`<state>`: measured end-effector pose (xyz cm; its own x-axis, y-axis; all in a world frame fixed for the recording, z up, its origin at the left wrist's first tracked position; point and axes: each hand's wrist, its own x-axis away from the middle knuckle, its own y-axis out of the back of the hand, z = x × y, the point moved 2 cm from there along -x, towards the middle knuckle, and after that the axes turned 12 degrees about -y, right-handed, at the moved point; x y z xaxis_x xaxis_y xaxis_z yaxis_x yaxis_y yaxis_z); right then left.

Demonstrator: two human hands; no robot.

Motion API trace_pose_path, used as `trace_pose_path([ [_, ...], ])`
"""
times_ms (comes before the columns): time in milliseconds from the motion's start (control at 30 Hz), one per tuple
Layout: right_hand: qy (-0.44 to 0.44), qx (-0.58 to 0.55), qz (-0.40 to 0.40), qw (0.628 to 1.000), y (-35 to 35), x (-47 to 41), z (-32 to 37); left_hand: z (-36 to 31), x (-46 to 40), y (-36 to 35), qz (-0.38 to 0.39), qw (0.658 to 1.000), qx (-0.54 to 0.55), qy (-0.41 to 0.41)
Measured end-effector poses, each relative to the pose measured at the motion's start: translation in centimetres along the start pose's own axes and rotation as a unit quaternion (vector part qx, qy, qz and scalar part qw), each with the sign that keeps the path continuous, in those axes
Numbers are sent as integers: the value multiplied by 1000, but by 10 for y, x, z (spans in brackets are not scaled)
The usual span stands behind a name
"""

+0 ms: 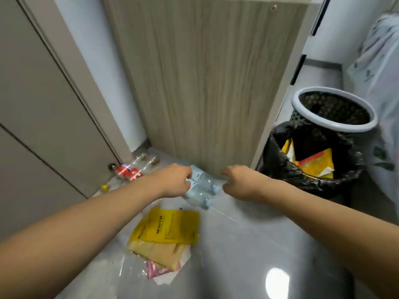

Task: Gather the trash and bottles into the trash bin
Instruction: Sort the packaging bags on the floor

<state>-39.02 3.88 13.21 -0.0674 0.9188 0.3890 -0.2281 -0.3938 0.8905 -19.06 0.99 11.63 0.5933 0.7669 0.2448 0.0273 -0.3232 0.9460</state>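
Observation:
Clear plastic water bottles (201, 188) lie on the grey floor at the foot of a wooden cabinet side. My left hand (172, 180) grips their left end, fingers curled round the label. My right hand (237, 182) is at their right end with curled fingers; whether it holds them I cannot tell. The trash bin (280, 167), lined with a black bag, stands to the right and holds yellow packaging (315, 166). Yellow and tan bags (170, 229) with clear wrap lie on the floor nearer me. More clear bottles with red labels (129, 171) lie by the door.
A second bin with a white rim (333, 126) and dark mesh wall stands behind the lined bin. A grey door (43, 104) is at the left, the wooden cabinet panel (205, 83) straight ahead. Patterned fabric (380, 72) hangs at the far right.

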Motion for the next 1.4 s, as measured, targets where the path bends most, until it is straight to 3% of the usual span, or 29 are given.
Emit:
trace_pose_path([
  [200,12,30,60,998,-75,-37,88,94,83,-72,98,991,8,86],
  [433,-31,37,155,987,-186,-57,105,142,125,-156,94,976,121,152],
  [567,-99,-8,101,990,-211,-78,97,145,130,-189,60,957,191,209],
  [667,-58,15,58,997,-223,-93,108,144,131,-204,34,938,227,259],
  [767,-17,37,75,996,-229,-106,130,141,129,-209,49,920,234,311],
  [1033,-12,100,59,993,-253,-119,142,139,124,-220,54,891,238,383],
  [1200,-13,58,64,996,-246,-126,132,149,127,-225,27,850,371,374],
  [1333,3,-94,60,994,-218,-120,124,147,133,-199,-42,749,555,359],
  [1400,2,-121,51,991,-196,-114,120,147,134,-182,-69,739,570,354],
])
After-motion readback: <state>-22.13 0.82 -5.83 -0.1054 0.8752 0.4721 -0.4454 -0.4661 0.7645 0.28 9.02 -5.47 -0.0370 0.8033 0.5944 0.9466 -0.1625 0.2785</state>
